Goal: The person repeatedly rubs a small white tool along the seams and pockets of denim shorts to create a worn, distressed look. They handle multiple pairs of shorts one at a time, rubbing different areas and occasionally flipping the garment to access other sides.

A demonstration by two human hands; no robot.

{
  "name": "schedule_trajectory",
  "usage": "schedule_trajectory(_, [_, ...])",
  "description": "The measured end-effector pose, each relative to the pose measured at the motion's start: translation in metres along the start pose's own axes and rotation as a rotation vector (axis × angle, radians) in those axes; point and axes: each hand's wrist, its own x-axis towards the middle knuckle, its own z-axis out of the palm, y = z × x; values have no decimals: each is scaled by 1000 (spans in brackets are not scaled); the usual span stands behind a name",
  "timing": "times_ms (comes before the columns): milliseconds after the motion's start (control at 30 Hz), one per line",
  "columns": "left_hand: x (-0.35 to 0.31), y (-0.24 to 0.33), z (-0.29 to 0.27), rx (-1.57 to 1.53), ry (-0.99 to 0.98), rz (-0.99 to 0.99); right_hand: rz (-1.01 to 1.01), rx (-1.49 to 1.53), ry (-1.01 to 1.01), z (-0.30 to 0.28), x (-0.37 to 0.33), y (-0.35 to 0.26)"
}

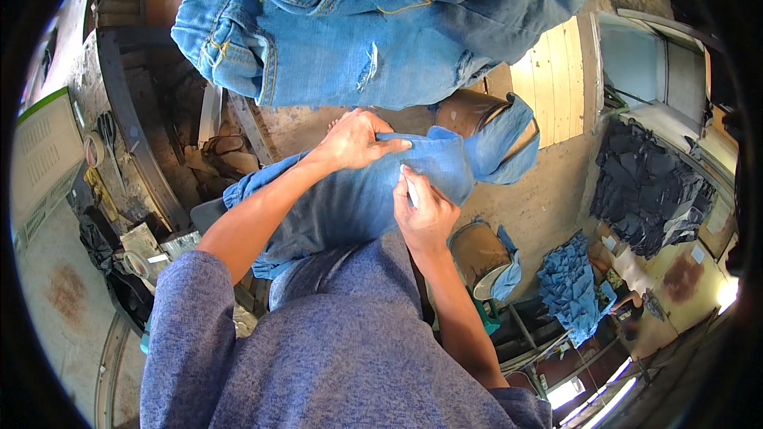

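Observation:
A faded blue denim trouser leg (429,160) lies stretched across my lap. My left hand (356,141) bears on its far edge, thumb straight along the cloth and the fingers curled, partly hidden, at that edge. Just to the right, my right hand (427,218) is closed in a pinch around a short white stick (412,189). The upper end of the stick points at the denim near my left thumb; whether it touches cannot be made out. At the right, the end of the denim (509,147) drapes over a brown rounded form.
A big pile of ripped blue jeans (334,48) fills the far side. At right lie a dark cloth heap (648,183) and a smaller blue denim pile (574,286). Scissors (110,139) and a tape roll (93,148) are at left. A brown round-topped form (479,258) stands near my right forearm.

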Motion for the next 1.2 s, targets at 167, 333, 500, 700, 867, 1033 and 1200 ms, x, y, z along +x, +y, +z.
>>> schedule_trajectory(167, [0,0,-2,27,-20,-44,-27,-116,-119,-12,0,-4])
schedule_trajectory(333, [0,-2,-1,41,-18,-6,108,-24,-205,-26,-4,-9])
schedule_trajectory(500, [0,-2,0,20,-16,-18,38,13,-59,-7,1,-5])
schedule_trajectory(700, [2,0,-6,93,-122,-165,75,-203,-307,-23,-5,-11])
schedule_trajectory(867, [2,-1,-4,72,-97,-133,60,38,-97,-12,0,-9])
schedule_trajectory(1033, [0,-3,0,12,11,11,21,-44,-127,-6,2,-8])
schedule_trajectory(1200, [2,0,-5,102,-132,-143,126,-38,-274,-23,0,-11])
